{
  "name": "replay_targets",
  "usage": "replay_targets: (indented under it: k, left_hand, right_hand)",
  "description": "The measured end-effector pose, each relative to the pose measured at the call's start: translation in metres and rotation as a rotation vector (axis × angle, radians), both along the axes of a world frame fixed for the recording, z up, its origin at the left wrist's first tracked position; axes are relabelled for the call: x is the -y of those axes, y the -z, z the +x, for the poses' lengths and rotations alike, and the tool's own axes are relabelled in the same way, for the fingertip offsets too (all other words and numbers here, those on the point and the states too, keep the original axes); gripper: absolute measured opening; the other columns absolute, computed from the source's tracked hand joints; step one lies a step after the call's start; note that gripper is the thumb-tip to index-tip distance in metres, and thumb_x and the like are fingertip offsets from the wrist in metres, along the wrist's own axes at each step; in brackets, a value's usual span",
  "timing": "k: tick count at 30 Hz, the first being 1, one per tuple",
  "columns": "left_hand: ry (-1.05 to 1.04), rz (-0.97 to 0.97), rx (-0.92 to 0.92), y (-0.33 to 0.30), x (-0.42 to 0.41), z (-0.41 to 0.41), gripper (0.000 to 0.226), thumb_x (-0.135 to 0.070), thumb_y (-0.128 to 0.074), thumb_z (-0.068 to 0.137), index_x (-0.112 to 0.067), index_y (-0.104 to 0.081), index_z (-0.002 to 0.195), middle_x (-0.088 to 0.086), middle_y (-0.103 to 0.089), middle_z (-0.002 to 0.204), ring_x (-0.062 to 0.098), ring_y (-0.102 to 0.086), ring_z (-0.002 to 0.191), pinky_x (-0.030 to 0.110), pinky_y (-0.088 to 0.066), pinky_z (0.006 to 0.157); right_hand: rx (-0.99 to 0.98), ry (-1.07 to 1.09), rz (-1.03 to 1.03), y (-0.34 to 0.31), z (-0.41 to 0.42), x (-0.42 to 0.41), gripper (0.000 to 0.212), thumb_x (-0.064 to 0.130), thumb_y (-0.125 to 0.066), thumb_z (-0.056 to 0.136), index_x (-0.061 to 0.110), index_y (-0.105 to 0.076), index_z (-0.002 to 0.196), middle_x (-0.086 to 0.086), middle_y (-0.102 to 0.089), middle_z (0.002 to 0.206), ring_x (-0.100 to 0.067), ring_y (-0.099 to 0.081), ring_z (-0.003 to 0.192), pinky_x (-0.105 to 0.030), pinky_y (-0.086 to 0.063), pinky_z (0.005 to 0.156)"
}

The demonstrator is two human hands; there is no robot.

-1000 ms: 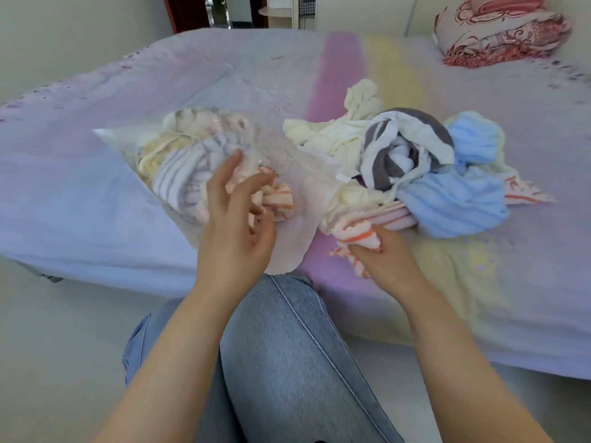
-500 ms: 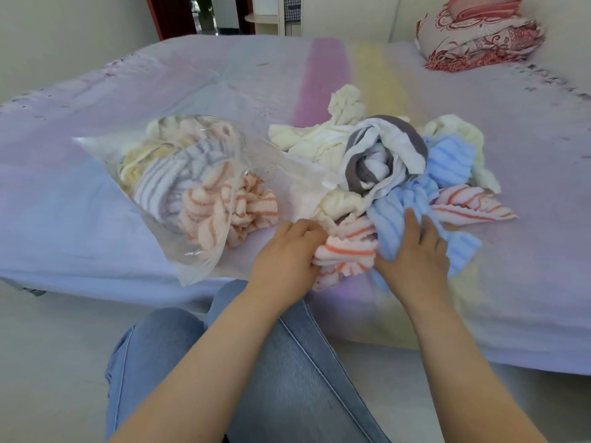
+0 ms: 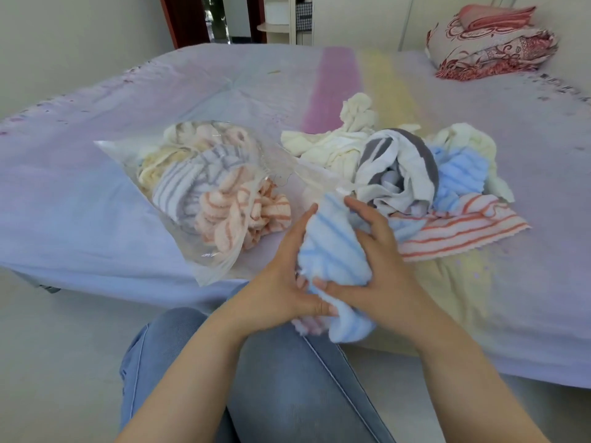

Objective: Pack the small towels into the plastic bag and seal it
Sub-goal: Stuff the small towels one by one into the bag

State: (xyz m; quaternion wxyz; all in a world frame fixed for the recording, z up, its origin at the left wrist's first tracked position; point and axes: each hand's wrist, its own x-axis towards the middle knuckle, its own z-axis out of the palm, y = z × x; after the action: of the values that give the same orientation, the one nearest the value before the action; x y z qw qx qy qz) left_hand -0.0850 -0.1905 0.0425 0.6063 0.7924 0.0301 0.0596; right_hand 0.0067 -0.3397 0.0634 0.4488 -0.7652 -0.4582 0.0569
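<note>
A light blue striped towel (image 3: 335, 251) is bunched between both my hands just off the bed's near edge. My left hand (image 3: 281, 276) clasps its left side and my right hand (image 3: 380, 260) wraps its right side. To the left lies the clear plastic bag (image 3: 211, 260) on the bed, its mouth open toward the right, holding grey-striped, cream and orange-striped towels. Behind my hands a loose pile remains: a cream towel (image 3: 332, 145), a grey and white towel (image 3: 399, 167), a blue towel (image 3: 457, 174) and an orange-striped towel (image 3: 460, 228).
Everything rests on a bed with a pale purple sheet (image 3: 96, 193) with pink and yellow bands. A folded red-patterned quilt (image 3: 489, 43) sits at the far right corner. My knee in blue jeans (image 3: 287, 378) is below my hands, against the bed's edge.
My left hand left the bag and joined the right at the pile. Both hands lifted a blue striped towel out of the pile toward me and bunched it up.
</note>
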Motion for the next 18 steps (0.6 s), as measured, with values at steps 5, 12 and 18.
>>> replay_targets:
  k: [5,12,18]
  left_hand:
    - [-0.084,-0.003,0.092,-0.016,-0.007,-0.022,0.065,-0.022,-0.083,0.073,-0.018,-0.053,0.131,0.0,-0.064,0.128,0.013,-0.057,0.124,0.038,-0.047,0.102]
    - [-0.261,0.508,0.259,-0.029,-0.011,-0.035,0.032,-0.032,-0.064,0.091,-0.018,-0.06,0.12,-0.005,-0.06,0.123,0.016,-0.054,0.118,0.038,-0.044,0.101]
    - [-0.578,1.079,0.159,-0.013,-0.048,-0.049,0.034,-0.052,-0.052,0.084,-0.032,-0.073,0.103,0.007,-0.037,0.154,0.035,-0.03,0.141,0.045,-0.031,0.113]
  right_hand:
    - [-0.557,-0.293,0.143,-0.006,-0.014,-0.005,0.099,0.061,-0.077,0.059,0.032,-0.03,0.141,0.022,-0.049,0.136,0.015,-0.047,0.119,-0.005,-0.042,0.089]
    - [-0.882,-0.293,0.213,0.023,-0.009,-0.02,0.045,0.008,-0.067,0.073,0.01,-0.06,0.118,-0.003,-0.072,0.11,-0.016,-0.067,0.106,-0.024,-0.054,0.081]
    - [-0.394,-0.088,-0.156,0.026,0.024,-0.038,0.046,0.034,-0.073,0.079,0.042,-0.046,0.115,0.017,-0.056,0.119,-0.006,-0.053,0.112,-0.028,-0.044,0.09]
